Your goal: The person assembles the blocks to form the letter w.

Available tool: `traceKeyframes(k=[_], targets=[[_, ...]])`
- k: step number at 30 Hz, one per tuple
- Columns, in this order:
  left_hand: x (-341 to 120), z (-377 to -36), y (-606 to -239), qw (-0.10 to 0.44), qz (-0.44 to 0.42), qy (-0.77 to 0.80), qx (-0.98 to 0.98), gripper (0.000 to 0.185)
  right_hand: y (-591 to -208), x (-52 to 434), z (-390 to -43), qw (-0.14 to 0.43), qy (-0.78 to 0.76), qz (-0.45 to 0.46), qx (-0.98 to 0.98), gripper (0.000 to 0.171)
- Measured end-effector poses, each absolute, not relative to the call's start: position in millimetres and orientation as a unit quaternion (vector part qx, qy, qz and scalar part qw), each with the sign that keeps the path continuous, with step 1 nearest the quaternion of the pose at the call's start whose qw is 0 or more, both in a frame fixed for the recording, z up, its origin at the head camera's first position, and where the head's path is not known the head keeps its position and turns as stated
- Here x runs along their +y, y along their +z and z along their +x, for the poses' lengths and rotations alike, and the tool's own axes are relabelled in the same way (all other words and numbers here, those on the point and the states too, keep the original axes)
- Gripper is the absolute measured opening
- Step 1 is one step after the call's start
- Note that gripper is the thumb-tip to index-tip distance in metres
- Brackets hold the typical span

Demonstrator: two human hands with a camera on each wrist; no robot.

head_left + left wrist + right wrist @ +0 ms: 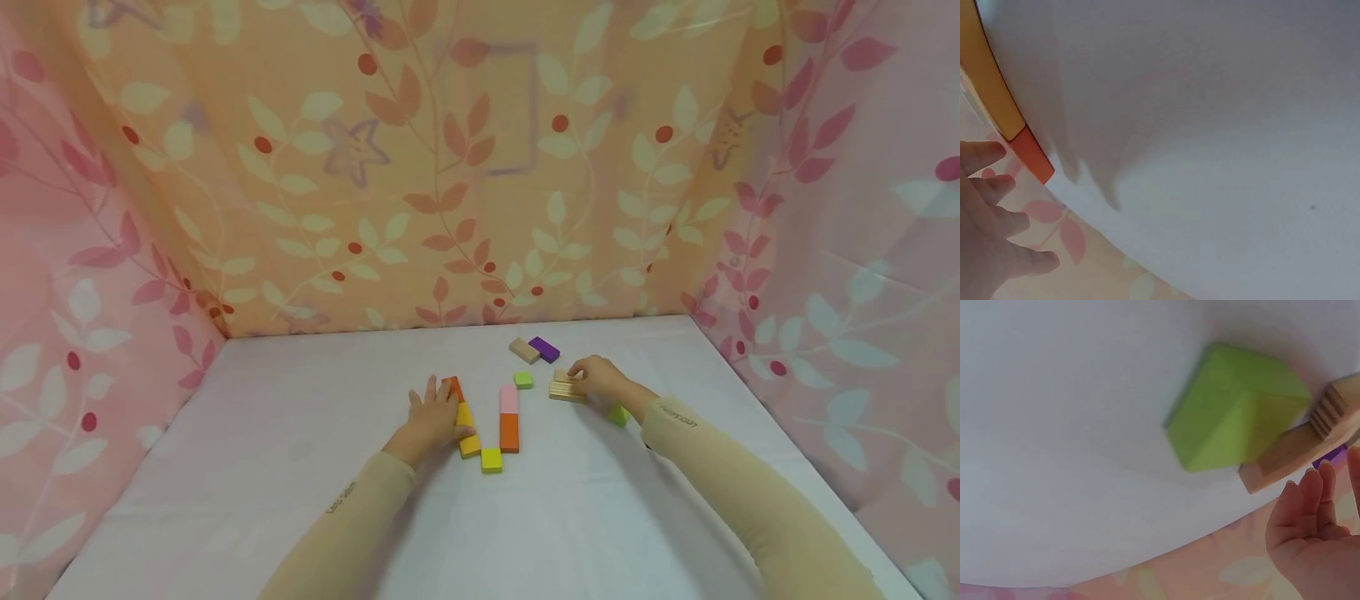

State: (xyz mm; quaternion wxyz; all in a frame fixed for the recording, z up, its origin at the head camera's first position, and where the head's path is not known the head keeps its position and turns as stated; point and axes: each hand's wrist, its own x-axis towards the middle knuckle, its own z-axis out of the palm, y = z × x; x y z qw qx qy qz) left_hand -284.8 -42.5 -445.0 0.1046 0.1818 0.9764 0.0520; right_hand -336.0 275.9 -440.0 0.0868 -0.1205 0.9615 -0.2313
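Observation:
My left hand spreads its fingers beside a slanted row of blocks, an orange-red block at the far end and yellow-orange blocks nearer. The thumb lies across the row. In the left wrist view, the fingertips show close to the orange-red block. My right hand pinches a small plain wooden block between curled thumb and index finger, right at a longer wooden block. Under its wrist lies a green block, large and angular in the right wrist view.
Between the hands, a pink block and an orange block lie end to end. A yellow square block sits nearer, a small green block farther back. Wooden and purple blocks lie behind. Patterned curtains surround the white table.

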Motion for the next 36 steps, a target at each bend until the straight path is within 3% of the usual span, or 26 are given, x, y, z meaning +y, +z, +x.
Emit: traceKeyframes(k=[6, 14, 19, 21, 28, 36], targets=[[-29.8, -289.2, -440.4, 0.099, 0.212, 0.073, 0.969, 0.073, -444.5, 278.0, -319.5, 0.076, -0.206, -0.116, 0.969, 0.031], [6.8, -289.5, -439.7, 0.155, 0.257, 0.067, 0.951, 0.075, -442.9, 267.0, -304.4, 0.078, -0.204, -0.104, 0.970, 0.026], [13.5, -288.7, -442.6, 0.162, 0.250, 0.044, 0.954, 0.073, -442.7, 261.9, -301.8, 0.098, -0.212, -0.101, 0.967, 0.023], [13.9, -288.5, -443.4, 0.161, 0.249, 0.031, 0.954, 0.072, -441.8, 261.9, -303.0, 0.101, -0.222, -0.111, 0.964, 0.025], [13.7, -290.2, -446.9, 0.161, 0.251, 0.025, 0.954, 0.072, -439.9, 264.6, -309.3, 0.153, -0.223, -0.204, 0.941, 0.058], [14.2, -292.4, -448.5, 0.159, 0.253, 0.018, 0.954, 0.072, -444.3, 256.7, -307.2, 0.109, -0.178, -0.300, 0.931, 0.052]])
